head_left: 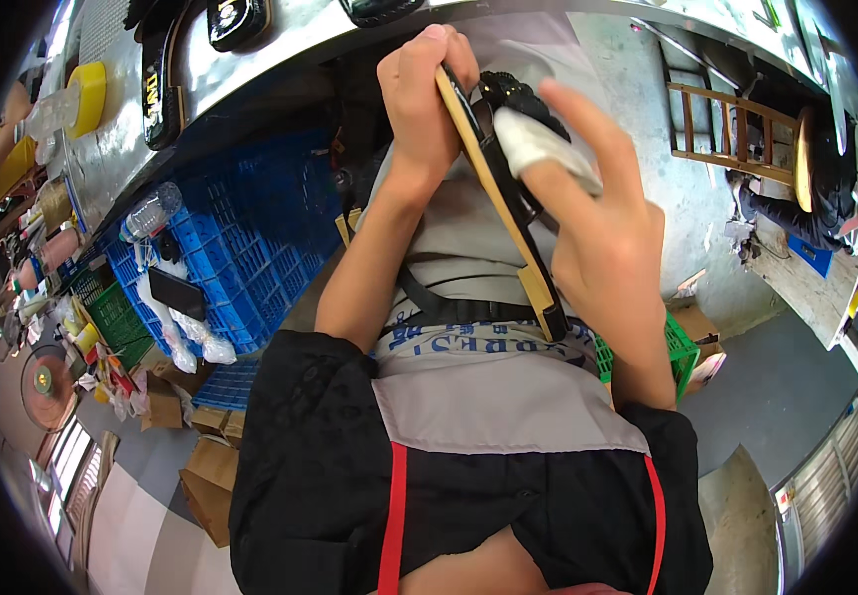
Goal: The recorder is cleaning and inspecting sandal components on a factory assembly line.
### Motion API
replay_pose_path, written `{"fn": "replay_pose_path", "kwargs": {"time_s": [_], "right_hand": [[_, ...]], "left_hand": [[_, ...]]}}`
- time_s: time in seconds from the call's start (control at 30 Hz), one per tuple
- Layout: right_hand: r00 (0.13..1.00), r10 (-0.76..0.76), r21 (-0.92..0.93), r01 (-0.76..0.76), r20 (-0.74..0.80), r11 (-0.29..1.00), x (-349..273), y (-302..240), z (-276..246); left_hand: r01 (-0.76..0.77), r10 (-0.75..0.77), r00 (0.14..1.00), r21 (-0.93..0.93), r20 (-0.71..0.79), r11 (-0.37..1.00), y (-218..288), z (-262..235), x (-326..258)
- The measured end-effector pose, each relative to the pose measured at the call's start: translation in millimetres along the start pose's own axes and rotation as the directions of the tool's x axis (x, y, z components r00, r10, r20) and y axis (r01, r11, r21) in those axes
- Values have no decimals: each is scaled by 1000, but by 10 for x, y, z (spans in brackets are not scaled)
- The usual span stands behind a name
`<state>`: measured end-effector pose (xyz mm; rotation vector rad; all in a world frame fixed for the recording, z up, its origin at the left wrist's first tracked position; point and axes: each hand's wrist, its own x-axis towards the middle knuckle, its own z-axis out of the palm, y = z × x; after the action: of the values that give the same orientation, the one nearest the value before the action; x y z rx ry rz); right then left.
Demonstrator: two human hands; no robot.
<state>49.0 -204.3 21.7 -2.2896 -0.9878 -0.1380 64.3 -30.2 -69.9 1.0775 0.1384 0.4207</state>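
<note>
My left hand (419,104) is closed around the upper end of a black sandal (493,183) with a tan sole and a small heel block at its lower end. The sandal stands on edge before my apron, its sole toward the left. A white cloth (538,144) covers a digit of my right hand (607,238) and lies against the black upper side. The right index finger points up, and the other fingers curl close to the sandal, partly hidden. Behind the cloth shows a dark, shiny, bumpy piece (513,91), partly covered.
A metal worktable (221,74) across the upper left carries more black sandals (159,99) and a yellow-capped clear bottle (85,99). Below it stand blue crates (240,268) with a phone (177,293) on top. A green crate (682,352) sits by my right elbow; a wooden rack (731,134) stands beyond.
</note>
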Motion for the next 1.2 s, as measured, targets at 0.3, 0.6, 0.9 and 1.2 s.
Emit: {"fn": "replay_pose_path", "kwargs": {"time_s": [0.3, 0.6, 0.9, 1.2], "right_hand": [[968, 171, 286, -218, 181, 933, -594, 39, -322], [909, 270, 832, -404, 317, 382, -598, 245, -233], [932, 94, 926, -361, 351, 115, -514, 453, 98], [774, 163, 766, -631, 611, 126, -476, 421, 134]], "left_hand": [[1, -2, 1000, -130, -7, 992, -199, -145, 65], [127, -141, 989, -217, -53, 968, -275, -142, 34], [189, -179, 982, -273, 62, 943, -314, -169, 23], [292, -230, 955, -478, 185, 828, -510, -324, 45]]}}
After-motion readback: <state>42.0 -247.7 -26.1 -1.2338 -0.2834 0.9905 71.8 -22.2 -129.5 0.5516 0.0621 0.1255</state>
